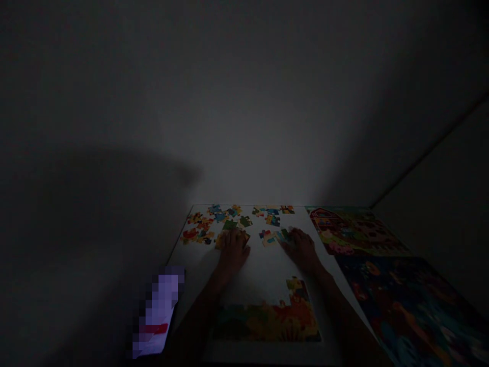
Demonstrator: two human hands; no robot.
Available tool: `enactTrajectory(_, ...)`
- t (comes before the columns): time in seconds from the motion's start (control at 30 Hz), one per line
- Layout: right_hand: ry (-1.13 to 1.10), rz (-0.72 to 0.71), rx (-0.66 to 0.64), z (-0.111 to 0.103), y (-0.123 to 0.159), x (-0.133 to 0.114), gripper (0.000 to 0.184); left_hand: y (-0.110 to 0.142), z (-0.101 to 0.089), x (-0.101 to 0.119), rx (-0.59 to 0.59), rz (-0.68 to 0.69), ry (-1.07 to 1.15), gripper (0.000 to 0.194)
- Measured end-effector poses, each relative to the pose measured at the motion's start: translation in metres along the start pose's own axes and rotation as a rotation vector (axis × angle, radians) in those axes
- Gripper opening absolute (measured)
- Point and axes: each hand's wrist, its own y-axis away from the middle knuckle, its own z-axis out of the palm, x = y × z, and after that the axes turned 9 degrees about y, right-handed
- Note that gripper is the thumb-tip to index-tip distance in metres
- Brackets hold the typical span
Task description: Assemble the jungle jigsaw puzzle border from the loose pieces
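Observation:
My left hand lies over yellow puzzle pieces on the white tabletop, its thumb apart from the fingers. Those pieces show on both sides of the hand. My right hand has its thumb and fingers around a green puzzle piece, partly hidden by the fingers. Just left of it lies a pale blue and cream piece. Nearer my body is a partly joined puzzle, with a full bottom strip and a column rising at its right side.
Loose red and yellow pieces lie at the back left, and blue pieces at the back middle. Two assembled pictures, a farm scene and a dark blue one, lie at right. A lit, blurred phone-like screen is at left. A wall stands behind.

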Motion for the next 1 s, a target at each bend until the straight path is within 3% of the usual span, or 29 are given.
enactTrajectory(0.2,-0.134,-0.118,-0.099,-0.009,-0.027,-0.017,0.028,-0.03,0.014,-0.001,0.019,-0.079,-0.011,0.058)
enactTrajectory(0.3,-0.207,-0.068,-0.127,-0.014,-0.043,-0.017,0.024,-0.036,0.015,0.002,0.039,-0.074,-0.019,0.055)
enactTrajectory(0.5,-0.323,0.04,-0.045,-0.007,-0.053,-0.007,0.024,-0.03,0.012,0.002,0.079,0.061,0.007,0.033)
enactTrajectory(0.63,-0.317,0.029,-0.056,-0.007,-0.05,-0.005,0.021,-0.031,0.012,0.001,0.073,0.087,0.03,0.039)
enactTrajectory(0.77,-0.321,0.012,-0.065,-0.01,-0.05,-0.007,0.019,-0.035,0.01,0.001,0.094,0.034,0.073,0.034)
enactTrajectory(1.0,-0.319,0.025,-0.052,-0.006,-0.049,-0.003,0.021,-0.036,0.007,-0.009,0.271,-0.171,0.049,0.037)
